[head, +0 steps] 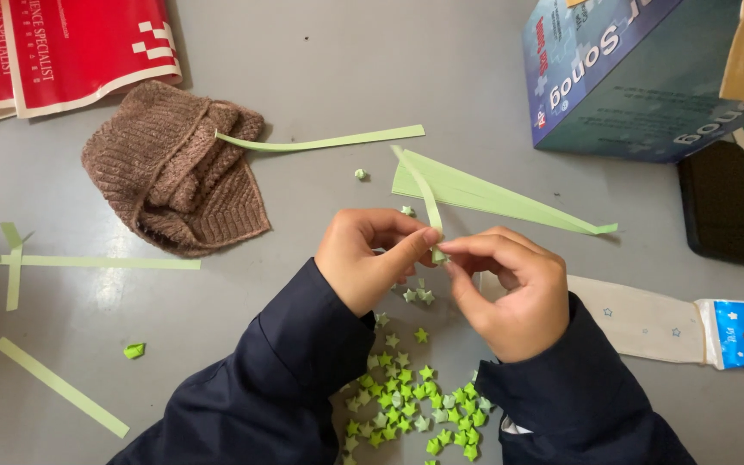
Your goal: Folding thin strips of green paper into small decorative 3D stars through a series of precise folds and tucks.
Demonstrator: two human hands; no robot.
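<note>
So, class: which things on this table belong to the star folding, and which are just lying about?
In use: left hand, right hand, held strip, strip bundle, star pile, loose strips.

Lying about: knit hat, blue box, red bags, black block.

Pale green paper strips [492, 194] and tiny green folded paper stars [406, 405] lie on the grey bench [337, 69]; a brown ribbed knit cap [178, 168]; navy sleeves [277, 387].

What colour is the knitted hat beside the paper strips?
Brown, a ribbed knit hat, seen clearly in the head view.
</note>
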